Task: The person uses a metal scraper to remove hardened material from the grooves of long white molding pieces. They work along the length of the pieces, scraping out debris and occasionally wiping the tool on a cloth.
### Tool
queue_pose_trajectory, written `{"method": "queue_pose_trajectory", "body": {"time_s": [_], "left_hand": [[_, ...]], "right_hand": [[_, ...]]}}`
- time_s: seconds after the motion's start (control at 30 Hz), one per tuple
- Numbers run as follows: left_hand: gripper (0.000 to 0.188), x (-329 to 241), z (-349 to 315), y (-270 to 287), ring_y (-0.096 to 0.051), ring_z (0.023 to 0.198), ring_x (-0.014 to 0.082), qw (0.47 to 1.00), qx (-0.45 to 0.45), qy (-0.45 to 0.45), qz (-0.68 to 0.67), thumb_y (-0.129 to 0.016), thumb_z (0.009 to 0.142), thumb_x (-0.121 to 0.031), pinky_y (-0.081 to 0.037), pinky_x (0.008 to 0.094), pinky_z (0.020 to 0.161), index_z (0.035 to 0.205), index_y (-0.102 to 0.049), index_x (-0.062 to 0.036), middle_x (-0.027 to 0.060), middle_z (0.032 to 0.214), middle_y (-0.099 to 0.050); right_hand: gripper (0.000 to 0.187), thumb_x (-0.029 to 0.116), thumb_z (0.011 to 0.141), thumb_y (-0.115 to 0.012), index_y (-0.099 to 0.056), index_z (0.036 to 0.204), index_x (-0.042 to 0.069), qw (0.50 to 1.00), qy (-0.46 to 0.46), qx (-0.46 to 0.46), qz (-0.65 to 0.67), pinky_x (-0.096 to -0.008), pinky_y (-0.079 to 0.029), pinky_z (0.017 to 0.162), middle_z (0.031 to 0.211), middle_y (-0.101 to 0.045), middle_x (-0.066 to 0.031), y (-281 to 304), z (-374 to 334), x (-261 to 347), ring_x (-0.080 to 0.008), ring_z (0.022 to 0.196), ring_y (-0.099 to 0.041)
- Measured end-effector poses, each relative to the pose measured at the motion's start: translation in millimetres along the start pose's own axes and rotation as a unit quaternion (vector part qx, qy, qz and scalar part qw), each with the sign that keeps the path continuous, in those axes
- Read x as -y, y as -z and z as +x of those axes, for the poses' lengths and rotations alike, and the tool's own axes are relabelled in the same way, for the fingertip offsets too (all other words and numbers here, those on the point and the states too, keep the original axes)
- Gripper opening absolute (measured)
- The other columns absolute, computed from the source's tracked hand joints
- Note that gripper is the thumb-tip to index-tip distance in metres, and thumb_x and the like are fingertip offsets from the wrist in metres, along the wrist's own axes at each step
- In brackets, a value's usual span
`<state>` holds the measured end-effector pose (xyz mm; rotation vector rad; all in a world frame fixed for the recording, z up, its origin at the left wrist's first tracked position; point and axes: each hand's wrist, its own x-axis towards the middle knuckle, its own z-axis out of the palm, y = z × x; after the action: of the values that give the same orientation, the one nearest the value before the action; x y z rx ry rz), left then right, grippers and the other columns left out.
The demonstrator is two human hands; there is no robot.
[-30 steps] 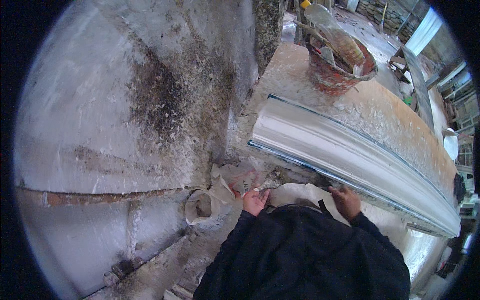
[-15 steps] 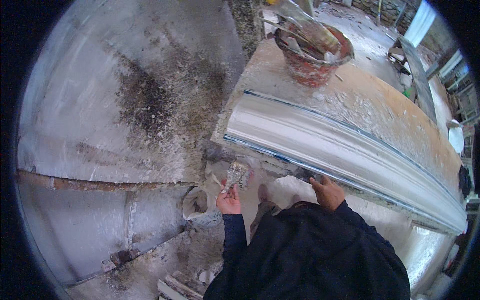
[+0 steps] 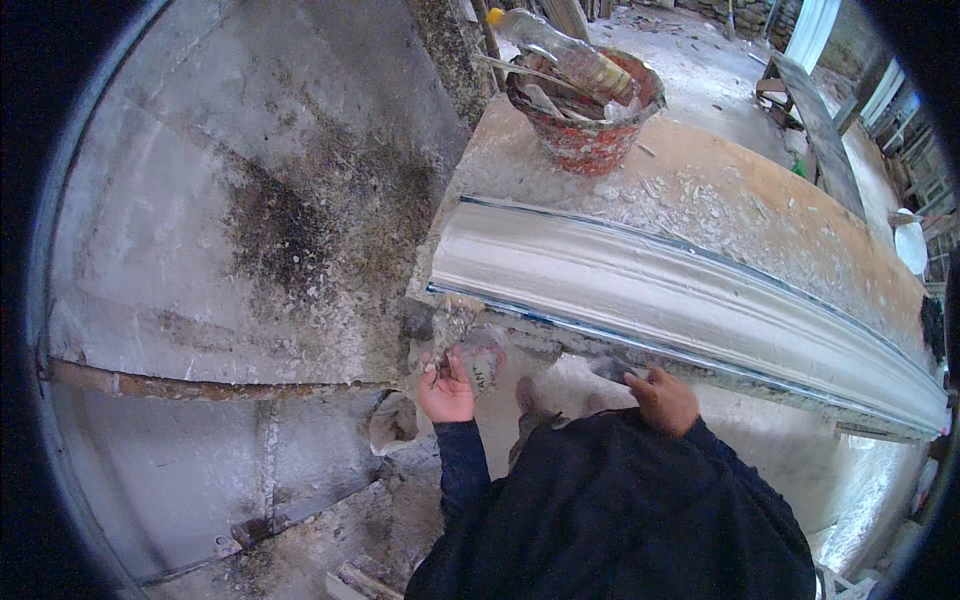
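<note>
My left hand [image 3: 446, 390] is closed on a plaster-crusted, flared tool [image 3: 454, 320], a scraper or a brush; I cannot tell which. Its wide end is up by the near left corner of a long white moulding [image 3: 640, 285] with blue edges, which lies on the bench. In my right hand [image 3: 665, 400] is a putty knife [image 3: 610, 369], its dark blade pointing left, just below the moulding's near edge. Most of the putty knife's handle is hidden in my fingers.
A red, plaster-caked bucket [image 3: 585, 148] with a clear plastic bottle [image 3: 565, 50] and sticks stands at the back of the bench [image 3: 740, 160]. White crumbs litter the wood. Left is a large stained grey panel [image 3: 180, 220]. An open sack [image 3: 395, 425] sits below it.
My left hand has moved slightly left and up with its tool, close to the moulding's corner. The putty knife in my right hand shows more clearly now. The whole view has shifted a little.
</note>
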<state>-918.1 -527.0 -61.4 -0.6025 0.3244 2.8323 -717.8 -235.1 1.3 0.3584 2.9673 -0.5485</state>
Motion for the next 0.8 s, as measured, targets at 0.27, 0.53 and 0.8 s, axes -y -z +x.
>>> {"method": "queue_pose_trajectory", "body": {"time_s": [0.27, 0.53, 0.8], "left_hand": [[0.03, 32, 19, -87, -0.049, 0.107, 0.0381, 0.993, 0.079, 0.054, 0.067, -0.051, 0.074, -0.001, -0.055, 0.0379, 0.076, 0.104, -0.052, -0.002, 0.02, 0.104, -0.057], [0.029, 84, 27, -104, -0.043, 0.113, 0.0408, 0.98, 0.071, 0.173, 0.065, -0.052, 0.074, 0.001, -0.054, 0.0377, 0.077, 0.103, -0.055, -0.0027, 0.0244, 0.111, -0.052], [0.03, 98, 24, -81, -0.049, 0.106, 0.0413, 0.975, 0.039, 0.193, 0.101, -0.053, 0.073, -0.001, -0.055, 0.0364, 0.076, 0.103, -0.051, -0.0024, 0.0206, 0.106, -0.054]], "right_hand": [[0.016, 0.023, 0.078, -0.058, -0.065, 0.093, 0.021, 0.996, -0.079, -0.051, 0.006, -0.0385, -0.046, 0.051, 0.071, -0.055, -0.0083, 11, -44, -37, -0.0278, 0.061, -0.058], [0.018, 0.021, 0.079, -0.056, -0.062, 0.096, 0.021, 0.995, -0.095, -0.036, -0.008, -0.0386, -0.046, 0.05, 0.072, -0.054, -0.0085, 3, -42, -48, -0.0291, 0.061, -0.058], [0.019, 0.023, 0.08, -0.056, -0.061, 0.099, 0.022, 0.993, -0.089, -0.067, 0.039, -0.0397, -0.046, 0.049, 0.07, -0.054, -0.009, 3, -68, -72, -0.0285, 0.059, -0.058]]}}
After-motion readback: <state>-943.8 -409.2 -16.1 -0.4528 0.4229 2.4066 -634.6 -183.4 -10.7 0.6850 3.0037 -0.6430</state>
